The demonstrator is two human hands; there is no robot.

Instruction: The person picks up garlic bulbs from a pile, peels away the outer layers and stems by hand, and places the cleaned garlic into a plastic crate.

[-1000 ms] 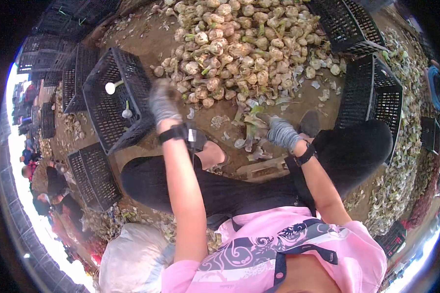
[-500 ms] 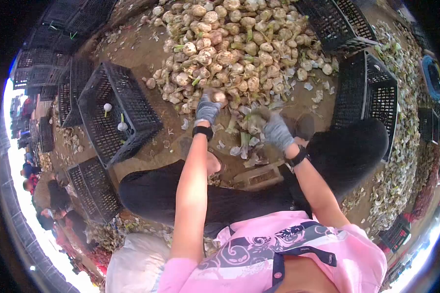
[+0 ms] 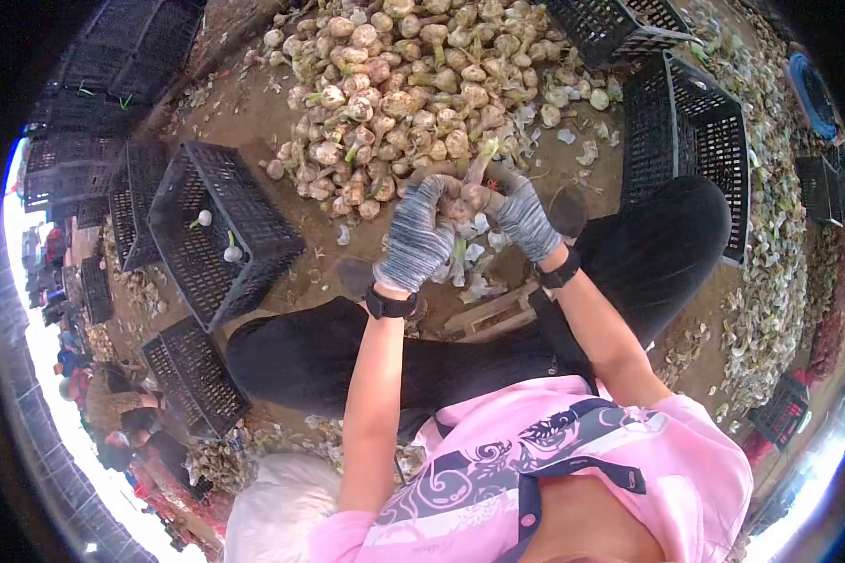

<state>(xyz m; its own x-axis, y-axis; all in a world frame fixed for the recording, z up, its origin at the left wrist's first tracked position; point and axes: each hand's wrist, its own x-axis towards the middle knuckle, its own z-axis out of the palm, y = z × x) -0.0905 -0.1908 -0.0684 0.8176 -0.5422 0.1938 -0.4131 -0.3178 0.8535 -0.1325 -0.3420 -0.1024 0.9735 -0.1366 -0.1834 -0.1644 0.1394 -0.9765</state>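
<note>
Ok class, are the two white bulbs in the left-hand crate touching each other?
Apart: the head view shows the upper bulb and the lower bulb with black crate visible between them.

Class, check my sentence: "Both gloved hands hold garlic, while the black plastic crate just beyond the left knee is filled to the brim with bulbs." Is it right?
Not quite: the black plastic crate isn't full; the head view shows just two bulbs in it. The left hand and right hand, both gloved, do hold garlic.
</note>
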